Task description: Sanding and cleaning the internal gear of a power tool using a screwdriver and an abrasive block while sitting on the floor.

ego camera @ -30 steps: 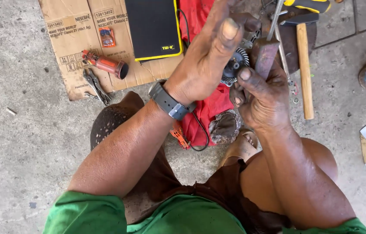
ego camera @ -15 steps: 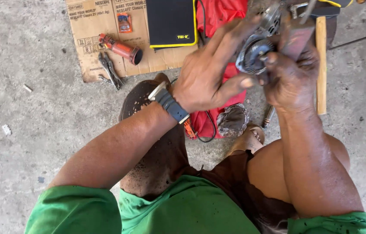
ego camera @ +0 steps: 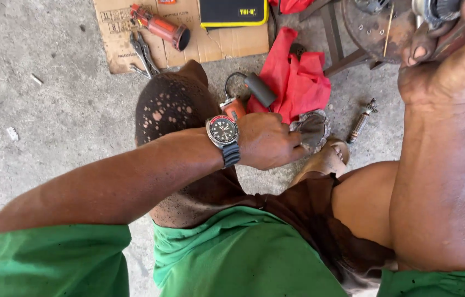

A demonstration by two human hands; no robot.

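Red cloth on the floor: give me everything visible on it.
The red cloth looks like soft woven fabric, crumpled into loose folds, lying on the concrete floor above the left hand. A black cylindrical handle rests across its left edge, and a round metal part sits at its lower edge. No hand touches it.

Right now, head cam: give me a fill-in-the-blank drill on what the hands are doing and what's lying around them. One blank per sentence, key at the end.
1. The left hand reaches down to a grimy round metal part beside the person's ____.
2. The wristwatch sits on the ____ wrist.
3. The right hand is raised and grips a ____ part.
4. The cloth lying on the concrete floor is ____.

Missing words: foot; left; metal; red
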